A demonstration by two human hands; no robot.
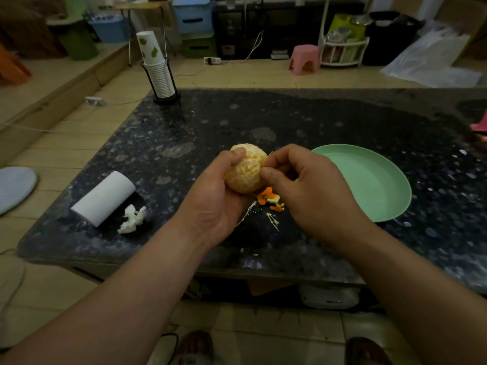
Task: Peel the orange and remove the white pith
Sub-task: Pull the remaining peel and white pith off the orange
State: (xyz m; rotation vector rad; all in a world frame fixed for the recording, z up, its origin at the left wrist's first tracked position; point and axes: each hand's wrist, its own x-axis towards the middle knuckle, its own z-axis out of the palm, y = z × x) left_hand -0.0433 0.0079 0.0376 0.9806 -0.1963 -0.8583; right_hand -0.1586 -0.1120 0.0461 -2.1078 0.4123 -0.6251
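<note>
Head-worn camera looks forward and down, close above the table (316, 122).

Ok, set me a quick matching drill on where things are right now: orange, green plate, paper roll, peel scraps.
1. orange
2. green plate
3. paper roll
4. peel scraps

A. lying on its side, left on the table
B. gripped in the left hand
C. on the table beneath the orange
D. on the table, right of the right hand

Pairs: 1-B, 2-D, 3-A, 4-C.

Dark stone table (316, 122) has a paper roll (104, 197) with a crumpled tissue (131, 219) just beside it, cup stack (158, 72) at the far corner, pink stool (304, 59) on the floor behind.
</note>
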